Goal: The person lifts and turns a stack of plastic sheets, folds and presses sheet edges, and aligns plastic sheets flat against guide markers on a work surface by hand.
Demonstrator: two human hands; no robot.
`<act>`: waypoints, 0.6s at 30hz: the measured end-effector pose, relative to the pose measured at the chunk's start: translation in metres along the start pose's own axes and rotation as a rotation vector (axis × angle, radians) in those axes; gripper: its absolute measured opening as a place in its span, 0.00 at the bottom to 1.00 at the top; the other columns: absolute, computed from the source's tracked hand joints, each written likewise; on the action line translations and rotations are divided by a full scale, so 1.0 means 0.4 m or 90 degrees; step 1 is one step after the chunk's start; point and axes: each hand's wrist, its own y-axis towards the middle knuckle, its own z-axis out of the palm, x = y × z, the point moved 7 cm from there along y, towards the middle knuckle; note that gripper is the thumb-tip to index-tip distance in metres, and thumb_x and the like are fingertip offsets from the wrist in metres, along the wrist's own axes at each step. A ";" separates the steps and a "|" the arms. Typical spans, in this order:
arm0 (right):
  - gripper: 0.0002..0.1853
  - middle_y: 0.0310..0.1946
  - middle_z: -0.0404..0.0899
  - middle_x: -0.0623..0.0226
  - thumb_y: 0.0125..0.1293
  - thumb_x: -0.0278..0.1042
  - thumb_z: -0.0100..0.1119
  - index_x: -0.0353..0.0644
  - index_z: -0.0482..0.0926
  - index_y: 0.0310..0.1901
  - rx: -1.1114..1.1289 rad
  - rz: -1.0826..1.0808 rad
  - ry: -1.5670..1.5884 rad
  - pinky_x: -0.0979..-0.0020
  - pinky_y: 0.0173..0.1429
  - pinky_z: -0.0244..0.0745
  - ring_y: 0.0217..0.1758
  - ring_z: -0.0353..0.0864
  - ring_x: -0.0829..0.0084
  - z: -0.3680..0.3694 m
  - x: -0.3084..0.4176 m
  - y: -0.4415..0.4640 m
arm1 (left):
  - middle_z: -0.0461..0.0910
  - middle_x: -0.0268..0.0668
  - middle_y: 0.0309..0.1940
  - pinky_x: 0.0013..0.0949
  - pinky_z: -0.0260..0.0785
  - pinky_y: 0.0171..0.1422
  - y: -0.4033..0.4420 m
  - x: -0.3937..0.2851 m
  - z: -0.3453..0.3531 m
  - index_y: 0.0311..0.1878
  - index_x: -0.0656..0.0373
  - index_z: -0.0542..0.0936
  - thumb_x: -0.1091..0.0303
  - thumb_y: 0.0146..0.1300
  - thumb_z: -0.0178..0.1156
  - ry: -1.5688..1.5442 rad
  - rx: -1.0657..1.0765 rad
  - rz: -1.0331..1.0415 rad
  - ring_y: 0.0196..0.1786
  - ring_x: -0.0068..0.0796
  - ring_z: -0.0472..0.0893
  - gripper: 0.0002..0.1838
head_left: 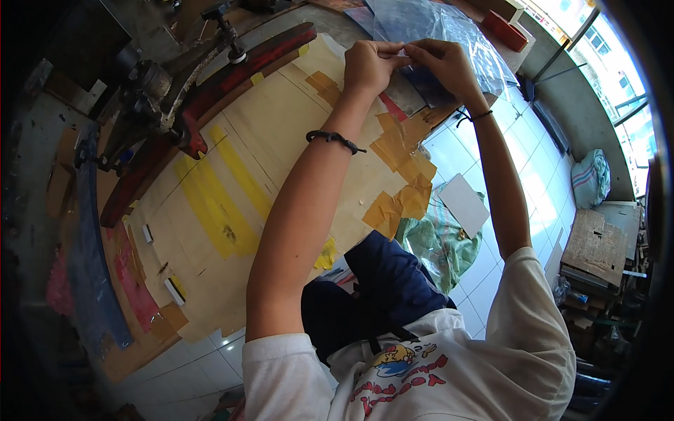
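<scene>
L hand (368, 67) & R hand (446, 69) meet fingertip-to-fingertip, can't tell if gripping, nr plastic sheet (488, 63) past board (281, 105); tiled floor (551, 196) gives room R of taped edge (404, 158); shirt lettering (400, 382) unclear.

A white short-sleeved T-shirt (456, 354) at five o'clock bears red lettering (400, 386) and a yellow-blue cartoon (393, 360); navy cloth bottoms (386, 266) adjoin; a braided black bracelet (335, 138) shows at twelve, a thin black cord (480, 116) at two.

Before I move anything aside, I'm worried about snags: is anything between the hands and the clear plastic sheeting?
Nothing visible: the left hand and right hand come together in front of the clear plastic sheeting in this view. Whether they touch it, I can't tell.
</scene>
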 end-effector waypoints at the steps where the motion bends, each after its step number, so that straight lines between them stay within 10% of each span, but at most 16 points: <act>1: 0.18 0.34 0.88 0.64 0.68 0.47 0.64 0.40 0.87 0.48 0.000 -0.001 -0.004 0.73 0.46 0.81 0.38 0.86 0.78 -0.001 -0.001 0.000 | 0.88 0.46 0.39 0.27 0.80 0.46 -0.002 -0.004 -0.001 0.47 0.64 0.87 0.73 0.51 0.76 0.002 -0.003 0.007 0.40 0.27 0.88 0.18; 18: 0.16 0.32 0.87 0.62 0.68 0.43 0.62 0.39 0.86 0.47 -0.041 -0.067 -0.024 0.71 0.44 0.80 0.35 0.87 0.75 0.004 0.006 -0.004 | 0.88 0.41 0.42 0.26 0.78 0.51 -0.013 -0.018 -0.001 0.50 0.61 0.86 0.65 0.55 0.76 0.056 0.020 -0.028 0.43 0.23 0.87 0.20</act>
